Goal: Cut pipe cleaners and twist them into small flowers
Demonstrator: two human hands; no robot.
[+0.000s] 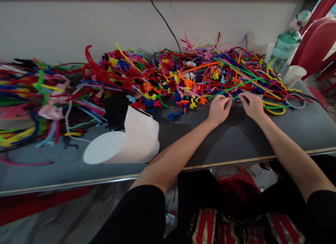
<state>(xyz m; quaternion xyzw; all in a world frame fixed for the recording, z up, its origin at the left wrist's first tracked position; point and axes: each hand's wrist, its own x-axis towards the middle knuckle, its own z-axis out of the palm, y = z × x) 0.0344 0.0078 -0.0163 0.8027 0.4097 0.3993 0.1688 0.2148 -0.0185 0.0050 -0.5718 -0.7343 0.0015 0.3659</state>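
Note:
My left hand [219,109] and my right hand [252,104] are close together over the table's front half, at the edge of a heap of fuzzy pipe cleaners. Both have their fingertips pinched on a thin green pipe cleaner [235,98], which shows in the small gap between them. A bit of pink fuzz sits by the left fingertips. Just behind the hands, longer green stems [240,84] lie across the heap. To the right of my right hand is a yellow bent pipe cleaner [275,111]. The fingers partly cover what they grip.
Small flower shapes [193,103] in many colours fill the heap. A white rolled sheet [139,140] lies left of my forearm. At the right stand a paper cup [295,76] and a green bottle [285,49]. A black cable [168,25] hangs down the wall.

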